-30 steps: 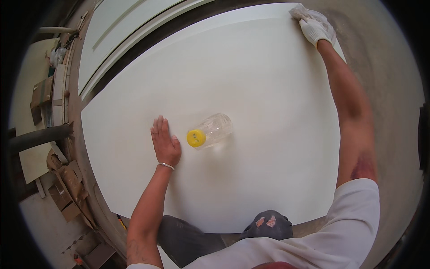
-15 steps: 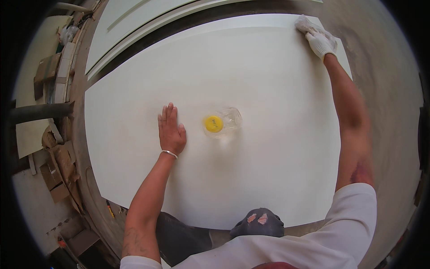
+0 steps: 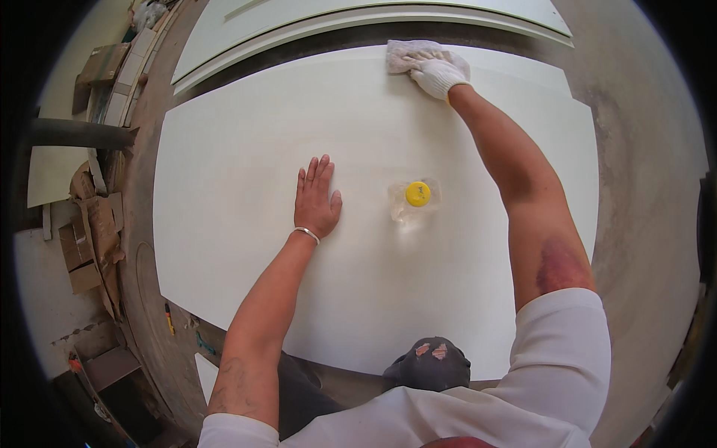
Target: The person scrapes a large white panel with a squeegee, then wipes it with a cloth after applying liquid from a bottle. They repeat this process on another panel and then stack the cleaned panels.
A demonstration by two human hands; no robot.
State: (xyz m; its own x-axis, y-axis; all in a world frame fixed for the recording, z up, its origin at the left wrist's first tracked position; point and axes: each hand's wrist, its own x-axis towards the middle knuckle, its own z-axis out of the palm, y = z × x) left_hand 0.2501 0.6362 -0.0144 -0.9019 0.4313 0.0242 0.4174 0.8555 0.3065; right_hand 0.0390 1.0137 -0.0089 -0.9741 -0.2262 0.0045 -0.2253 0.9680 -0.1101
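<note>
The left hand (image 3: 317, 201) is bare and lies flat on the white panel (image 3: 239, 194), fingers straight and holding nothing. The right hand (image 3: 437, 73), in a white knitted glove (image 3: 435, 80), reaches farther from the body and presses a pale cloth (image 3: 399, 57) near the panel's far edge; I cannot tell whether its fingers are curled into the fabric. The cloth looks light, soft and limp, so a broad palm over a bunched wad should suit it better than a pinch at one corner. The panel seems stiff and smooth, perhaps slippery, and is probably best steadied with a flat palm or held by its edges. Right of the left hand, and nearer the body than the right one, a clear bottle (image 3: 402, 201) with a yellow cap (image 3: 418, 194) appears to stand upright, likely light, thin-walled and easiest taken around its sides
</note>
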